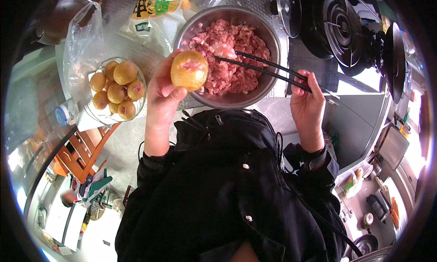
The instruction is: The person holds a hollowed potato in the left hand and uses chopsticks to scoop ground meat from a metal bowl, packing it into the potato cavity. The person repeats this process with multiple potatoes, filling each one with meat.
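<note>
My left hand (165, 88) holds a round golden-brown fried tofu puff (189, 71), its top opening showing pink meat, over the left rim of a large steel bowl (276, 33). Raw minced meat (235, 74) lies in the bowl. My right hand (308, 101) grips a pair of black chopsticks (266, 69) to the right of the bowl; a small lump of meat (224, 50) is at their tips. Several similar puffs (116, 92), some with meat showing, are piled in a clear glass bowl (144, 101) at the left.
A printed plastic bag (150, 19) lies behind the glass bowl, beside a clear bag (85, 47). A blue-lidded jar (62, 115) is at the left. A glass pot lid (289, 12) and a black gas burner (341, 29) are at the right, with a wooden chair (82, 152) lower left.
</note>
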`<move>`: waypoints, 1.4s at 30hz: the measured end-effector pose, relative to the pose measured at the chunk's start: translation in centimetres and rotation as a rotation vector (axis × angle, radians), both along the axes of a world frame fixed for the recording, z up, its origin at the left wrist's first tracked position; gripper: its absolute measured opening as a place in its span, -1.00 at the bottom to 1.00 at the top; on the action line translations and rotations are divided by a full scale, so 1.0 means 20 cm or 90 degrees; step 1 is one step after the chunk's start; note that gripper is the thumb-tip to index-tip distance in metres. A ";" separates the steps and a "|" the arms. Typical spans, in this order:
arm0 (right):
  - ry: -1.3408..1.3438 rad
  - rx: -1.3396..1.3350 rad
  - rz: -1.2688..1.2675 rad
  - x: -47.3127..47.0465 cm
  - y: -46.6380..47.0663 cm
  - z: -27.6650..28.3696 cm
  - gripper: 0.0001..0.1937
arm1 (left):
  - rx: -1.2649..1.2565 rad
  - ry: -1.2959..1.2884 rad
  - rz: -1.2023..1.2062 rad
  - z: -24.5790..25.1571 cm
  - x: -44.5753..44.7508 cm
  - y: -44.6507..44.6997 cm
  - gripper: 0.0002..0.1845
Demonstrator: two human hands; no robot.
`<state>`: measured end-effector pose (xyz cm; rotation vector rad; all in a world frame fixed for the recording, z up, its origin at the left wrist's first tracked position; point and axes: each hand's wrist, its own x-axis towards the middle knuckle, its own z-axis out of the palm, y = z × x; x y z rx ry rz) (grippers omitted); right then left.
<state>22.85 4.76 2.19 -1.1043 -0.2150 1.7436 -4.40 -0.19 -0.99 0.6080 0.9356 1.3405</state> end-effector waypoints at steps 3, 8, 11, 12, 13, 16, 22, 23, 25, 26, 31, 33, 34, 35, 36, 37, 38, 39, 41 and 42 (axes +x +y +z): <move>0.081 -0.003 0.022 -0.05 -0.02 0.05 -0.72 | 0.007 -0.031 -0.017 0.01 0.04 0.02 -0.17; -0.015 0.094 0.088 -0.08 -0.02 0.08 -0.72 | 0.003 -0.063 -0.040 0.02 0.05 0.04 -0.18; -0.050 0.089 0.082 -0.06 -0.01 0.09 -0.74 | 0.001 -0.066 -0.053 0.03 0.04 0.04 -0.18; -0.055 0.104 0.082 -0.05 0.00 0.10 -0.74 | 0.002 -0.065 -0.054 0.03 0.04 0.04 -0.17; -0.080 0.103 0.078 -0.04 0.01 0.10 -0.74 | 0.002 -0.065 -0.055 0.03 0.04 0.05 -0.17; -0.093 0.116 0.059 -0.03 0.03 0.12 -0.75 | 0.018 -0.074 -0.062 0.03 0.04 0.06 -0.17; -0.037 0.064 -0.014 -0.02 0.04 0.12 -0.76 | 0.007 -0.064 -0.075 0.07 0.04 0.05 -0.19; -0.028 0.049 -0.026 -0.02 0.04 0.11 -0.75 | 0.015 -0.064 -0.074 0.08 0.04 0.05 -0.19; -0.013 0.062 -0.012 -0.03 0.05 0.08 -0.76 | 0.026 -0.064 -0.073 0.08 0.05 0.05 -0.19; 0.004 0.074 -0.006 -0.03 0.04 0.07 -0.76 | 0.044 -0.066 -0.072 0.08 0.05 0.05 -0.19; -0.050 0.146 0.038 -0.01 0.03 0.04 -0.77 | 0.043 -0.097 -0.064 0.08 0.08 0.04 -0.20; -0.090 0.178 0.041 0.00 0.03 0.05 -0.77 | 0.040 -0.106 -0.063 0.08 0.09 0.04 -0.20; -0.109 0.200 0.062 0.01 0.04 0.06 -0.78 | 0.044 -0.104 -0.062 0.08 0.09 0.04 -0.20; -0.112 0.225 0.074 0.01 0.05 0.08 -0.78 | 0.045 -0.100 -0.060 0.08 0.09 0.04 -0.20; -0.127 0.226 0.091 0.01 0.06 0.10 -0.80 | 0.046 -0.095 -0.058 0.07 0.09 0.04 -0.20; -0.154 0.250 0.097 0.01 0.08 0.11 -0.79 | 0.033 -0.077 -0.054 0.07 0.09 0.03 -0.17; -0.206 0.279 0.135 0.00 0.11 0.14 -0.79 | 0.019 -0.060 -0.050 0.07 0.09 0.03 -0.14; -0.227 0.334 0.162 -0.01 0.13 0.16 -0.79 | 0.003 -0.037 -0.048 0.07 0.09 0.02 -0.10; -0.279 0.312 0.213 -0.02 0.17 0.24 -0.78 | 0.011 -0.066 -0.077 0.06 0.07 0.02 -0.17; -0.330 0.298 0.262 -0.04 0.19 0.28 -0.78 | 0.014 -0.078 -0.093 0.06 0.07 0.02 -0.21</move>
